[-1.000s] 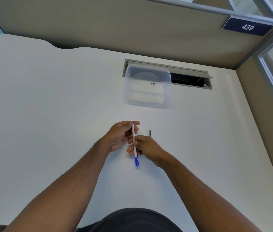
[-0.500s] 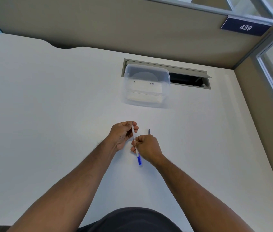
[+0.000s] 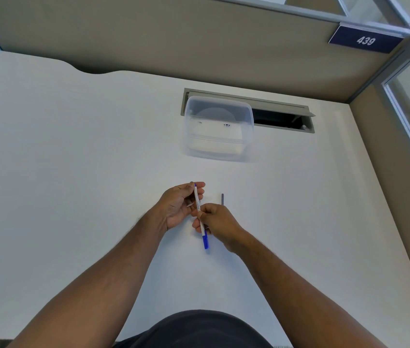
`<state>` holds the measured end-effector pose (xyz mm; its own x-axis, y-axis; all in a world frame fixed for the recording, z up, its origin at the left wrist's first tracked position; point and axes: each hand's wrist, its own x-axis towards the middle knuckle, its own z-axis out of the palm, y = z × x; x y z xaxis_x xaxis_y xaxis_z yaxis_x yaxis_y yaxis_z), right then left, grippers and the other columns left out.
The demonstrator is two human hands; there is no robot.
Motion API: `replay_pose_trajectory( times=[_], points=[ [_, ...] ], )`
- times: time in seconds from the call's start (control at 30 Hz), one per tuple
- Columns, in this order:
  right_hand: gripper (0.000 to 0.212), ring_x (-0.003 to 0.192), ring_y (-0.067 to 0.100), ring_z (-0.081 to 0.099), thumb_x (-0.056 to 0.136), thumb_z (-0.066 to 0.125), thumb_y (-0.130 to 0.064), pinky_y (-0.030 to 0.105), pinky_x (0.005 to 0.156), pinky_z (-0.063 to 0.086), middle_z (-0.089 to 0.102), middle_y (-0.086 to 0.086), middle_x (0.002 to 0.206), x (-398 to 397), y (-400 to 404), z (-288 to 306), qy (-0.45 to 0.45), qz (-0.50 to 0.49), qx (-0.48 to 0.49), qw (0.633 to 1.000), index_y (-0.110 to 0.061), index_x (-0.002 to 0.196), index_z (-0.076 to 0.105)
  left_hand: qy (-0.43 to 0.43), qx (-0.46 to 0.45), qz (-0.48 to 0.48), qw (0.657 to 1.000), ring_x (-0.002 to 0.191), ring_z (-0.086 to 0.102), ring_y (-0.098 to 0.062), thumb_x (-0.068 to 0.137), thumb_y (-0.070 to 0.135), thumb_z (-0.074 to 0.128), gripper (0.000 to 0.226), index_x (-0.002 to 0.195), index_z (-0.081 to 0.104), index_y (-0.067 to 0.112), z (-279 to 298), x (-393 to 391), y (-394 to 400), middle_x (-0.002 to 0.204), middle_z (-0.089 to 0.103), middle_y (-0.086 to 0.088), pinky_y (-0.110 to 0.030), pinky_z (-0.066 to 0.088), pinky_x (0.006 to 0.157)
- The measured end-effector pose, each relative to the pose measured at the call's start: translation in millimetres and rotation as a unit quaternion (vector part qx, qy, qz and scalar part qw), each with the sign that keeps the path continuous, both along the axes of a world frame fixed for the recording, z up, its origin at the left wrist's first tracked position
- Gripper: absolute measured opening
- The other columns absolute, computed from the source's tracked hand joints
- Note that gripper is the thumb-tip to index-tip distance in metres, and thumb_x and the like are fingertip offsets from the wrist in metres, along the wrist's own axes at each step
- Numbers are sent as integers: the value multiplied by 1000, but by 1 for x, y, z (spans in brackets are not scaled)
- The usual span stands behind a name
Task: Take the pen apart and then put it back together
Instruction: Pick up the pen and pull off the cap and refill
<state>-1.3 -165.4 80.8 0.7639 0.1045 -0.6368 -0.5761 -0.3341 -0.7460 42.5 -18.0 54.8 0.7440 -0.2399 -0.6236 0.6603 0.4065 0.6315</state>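
Note:
A white pen (image 3: 198, 202) with a blue cap at its near end is held over the middle of the white desk (image 3: 73, 172), pointing away from me. My left hand (image 3: 178, 204) pinches its far end between thumb and fingers. My right hand (image 3: 217, 221) grips the barrel lower down, just above the blue cap. A thin dark rod (image 3: 222, 199), a loose pen part, sticks up just behind my right hand; its lower end is hidden.
A clear plastic container (image 3: 217, 129) stands at the back of the desk, in front of an open cable slot (image 3: 281, 119). A beige partition wall rises behind, and a glass panel runs along the right side.
Both hands shifted slightly with the pen, which first slid towards me and then back out past my left fingertips. The grips are unchanged.

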Motion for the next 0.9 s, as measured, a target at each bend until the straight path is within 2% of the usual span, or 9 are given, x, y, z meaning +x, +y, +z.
replay_pose_trajectory(
  times=[0.1,0.2,0.3,0.37,0.5,0.57,0.63,0.73,0.9],
  points=[
    [25,62,16,60,107,43,-17,27,60,57,64,5,73,-3,3,3,69,-67,111,989,-7,104,66,-7,-16,-13,1000,75,62,-13,106,21,46,35,105,79,11,-1,1,-1,82,70,-2,-32,56,69],
    [19,51,11,39,107,41,-21,21,42,35,50,2,64,-4,-2,2,141,-140,272,941,-11,102,57,-7,-66,-10,998,74,64,-15,106,22,46,34,108,77,7,0,1,2,83,70,-4,-34,59,71],
    [22,45,7,29,108,43,-28,17,37,20,42,-1,62,-4,-7,2,186,-157,388,889,-14,98,56,6,-120,14,993,77,72,-17,104,20,51,29,107,75,3,3,0,2,91,75,-9,-31,60,63],
    [23,42,5,26,108,44,-30,17,36,17,35,-4,59,-3,-7,2,194,-161,398,882,-16,95,57,16,-111,34,993,75,74,-18,102,18,54,23,103,71,3,4,1,-1,90,76,-12,-30,59,57],
    [34,43,8,25,106,40,-30,20,37,22,37,-4,56,-1,0,-1,94,-126,173,972,-14,82,59,28,-23,54,998,70,76,-18,102,15,56,20,95,70,3,4,3,-6,83,78,-12,-33,61,62],
    [34,45,9,35,103,38,-26,23,42,29,46,-2,60,-3,9,-1,13,-88,28,996,-13,81,60,36,-5,59,998,68,76,-17,102,14,55,20,94,70,3,6,4,-8,77,79,-9,-31,61,67],
    [32,55,12,48,102,37,-20,26,49,37,56,-1,68,-6,15,-2,-76,-28,-131,988,-13,83,61,40,8,66,997,65,76,-16,102,14,55,21,92,70,4,7,4,-12,73,79,-7,-29,61,66],
    [22,62,19,55,103,40,-14,28,53,39,58,-1,71,-13,17,-9,-182,52,-294,937,-13,86,55,41,6,80,996,66,76,-17,102,13,55,21,90,70,3,10,5,-17,71,78,-7,-29,62,69],
    [22,60,24,62,104,46,-16,35,56,48,61,2,67,-17,18,-15,-246,39,-376,893,-16,83,49,42,10,102,994,75,72,-21,102,12,54,22,91,70,2,14,6,-26,76,77,-9,-31,60,74]
  ],
)
